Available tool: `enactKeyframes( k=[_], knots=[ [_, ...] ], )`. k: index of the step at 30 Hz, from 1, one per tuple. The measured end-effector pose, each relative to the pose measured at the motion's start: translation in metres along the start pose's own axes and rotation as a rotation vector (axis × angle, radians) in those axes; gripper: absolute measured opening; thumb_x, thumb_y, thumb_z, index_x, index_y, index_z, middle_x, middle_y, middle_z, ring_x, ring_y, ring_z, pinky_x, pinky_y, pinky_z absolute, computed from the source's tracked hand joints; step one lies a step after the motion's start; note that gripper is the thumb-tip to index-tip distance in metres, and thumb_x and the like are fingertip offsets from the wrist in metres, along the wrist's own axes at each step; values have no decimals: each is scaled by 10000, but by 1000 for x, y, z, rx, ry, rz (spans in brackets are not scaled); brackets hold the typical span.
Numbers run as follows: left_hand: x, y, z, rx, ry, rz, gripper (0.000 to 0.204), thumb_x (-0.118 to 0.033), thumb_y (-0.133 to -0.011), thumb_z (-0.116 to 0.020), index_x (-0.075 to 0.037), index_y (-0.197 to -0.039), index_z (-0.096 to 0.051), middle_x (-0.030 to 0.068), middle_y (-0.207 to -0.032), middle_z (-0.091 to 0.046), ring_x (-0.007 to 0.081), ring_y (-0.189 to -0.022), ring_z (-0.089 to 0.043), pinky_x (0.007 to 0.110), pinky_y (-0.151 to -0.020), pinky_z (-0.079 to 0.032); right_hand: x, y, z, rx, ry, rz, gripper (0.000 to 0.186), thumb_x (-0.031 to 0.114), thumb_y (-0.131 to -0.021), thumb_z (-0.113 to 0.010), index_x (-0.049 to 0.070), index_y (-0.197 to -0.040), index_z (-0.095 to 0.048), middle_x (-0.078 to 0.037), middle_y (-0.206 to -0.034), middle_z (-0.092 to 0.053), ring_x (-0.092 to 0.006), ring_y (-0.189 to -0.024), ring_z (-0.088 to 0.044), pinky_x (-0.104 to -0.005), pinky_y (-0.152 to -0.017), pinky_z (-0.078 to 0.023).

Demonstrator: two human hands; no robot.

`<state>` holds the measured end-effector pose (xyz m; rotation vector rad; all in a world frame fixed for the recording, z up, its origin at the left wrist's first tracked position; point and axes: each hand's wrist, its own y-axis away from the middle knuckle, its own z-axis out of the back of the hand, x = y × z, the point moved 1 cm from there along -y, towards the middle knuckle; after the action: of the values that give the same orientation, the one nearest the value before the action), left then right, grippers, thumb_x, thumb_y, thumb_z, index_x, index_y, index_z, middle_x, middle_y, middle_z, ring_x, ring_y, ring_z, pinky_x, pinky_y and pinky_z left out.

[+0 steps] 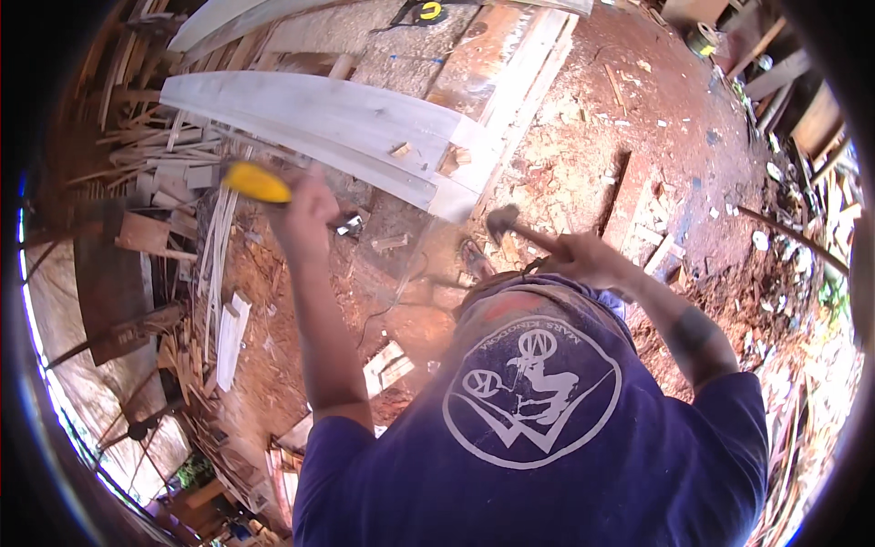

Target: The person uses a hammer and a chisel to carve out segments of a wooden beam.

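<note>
My left hand point(305, 214) is raised and closed around a chisel with a fat yellow handle point(258, 182). Its short metal blade point(351, 224) pokes out on the other side of the fist; motion blurs the hand a little. Down by my waist, my right hand point(583, 259) grips a hammer by its wooden handle, the dark head point(502, 219) pointing left and away from me. Beyond both hands a long pale timber beam point(310, 114) lies at a slant. Small wood chips point(455, 159) rest on its near right end. Neither tool touches the beam.
Another pale beam point(228, 20) lies farther back, near a yellow tape measure point(431, 11). Thin wood offcuts point(169, 146) pile up on the left. Reddish dirt with scraps covers the ground, and a long narrow wood strip point(616, 193) lies at right.
</note>
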<state>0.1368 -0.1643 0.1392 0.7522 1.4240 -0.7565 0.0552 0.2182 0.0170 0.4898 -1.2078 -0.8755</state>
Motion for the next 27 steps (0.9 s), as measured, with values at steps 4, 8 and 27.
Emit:
enactKeyframes(
  k=[4, 8, 27],
  knots=[
    [59, 46, -28, 82, -721, 478, 316, -291, -813, -762, 14, -808, -683, 18, -643, -613, 106, -544, -543, 307, -505, -414, -4, -47, -41, -1, 118, 320, 350, 326, -898, -658, -4, -1015, -654, -231, -963, -700, -385, -933, -682, -462, -833, -513],
    [126, 50, -39, 115, -579, 586, 286, -226, -797, -697, 42, -715, -641, 33, -590, -578, 128, -526, -532, 336, -512, -414, 6, -58, -40, -23, 89, 340, 332, 298, -880, -661, -5, -1015, -656, -245, -957, -698, -404, -935, -681, -472, -826, -511],
    [82, -14, -95, 276, -658, 232, 282, -259, -889, -659, -70, -702, -564, 2, -601, -531, 96, -530, -481, 307, -495, -353, -19, -44, 1, -221, 31, 172, 481, 462, -883, -696, 5, -1028, -663, -236, -933, -707, -386, -904, -696, -463, -812, -522]
  ],
)
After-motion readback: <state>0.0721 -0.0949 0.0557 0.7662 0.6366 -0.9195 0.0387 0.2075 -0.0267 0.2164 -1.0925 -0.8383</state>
